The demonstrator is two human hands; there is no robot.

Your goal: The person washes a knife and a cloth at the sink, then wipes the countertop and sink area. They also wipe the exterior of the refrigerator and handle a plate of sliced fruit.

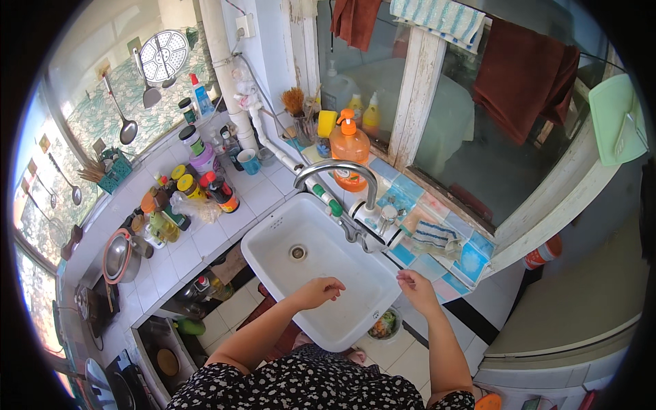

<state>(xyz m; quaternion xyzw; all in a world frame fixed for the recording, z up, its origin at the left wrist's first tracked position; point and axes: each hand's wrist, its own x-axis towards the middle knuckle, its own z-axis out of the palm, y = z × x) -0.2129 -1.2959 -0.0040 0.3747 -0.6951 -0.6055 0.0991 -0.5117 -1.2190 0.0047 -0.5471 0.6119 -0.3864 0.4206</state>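
Note:
My left hand hangs over the white sink, its fingers loosely curved with nothing seen in them. At the sink's right rim hovers my right hand. Its fingers are half bent and I make out nothing between them. No water or dishes show in the basin, and the drain lies bare. Behind the basin a curved chrome faucet arches over the back edge, with a tap handle beside it. No stream runs from the spout.
An orange pump bottle and a yellow sponge stand behind the faucet. A striped cloth lies to its right. Sauce bottles and jars crowd the left tiled counter. A bowl with food scraps sits on the floor below the sink.

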